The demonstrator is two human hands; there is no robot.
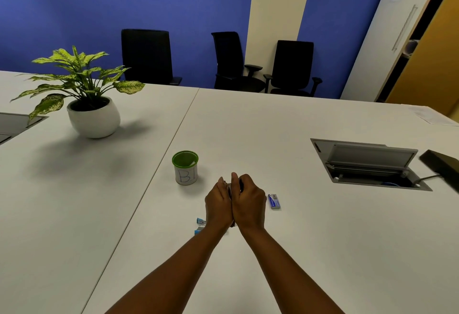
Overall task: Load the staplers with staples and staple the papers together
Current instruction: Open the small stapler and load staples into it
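I see a white tabletop (248, 127), blue wall (99, 3) behind; left hand (218, 208) and right hand (249, 205) pressed together around a mostly hidden stapler (229, 187), long axis toward the far edge.

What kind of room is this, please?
Most likely an office meeting room. A large white table has a built-in cable box, three black office chairs stand by the blue wall, and a potted plant decorates the table.
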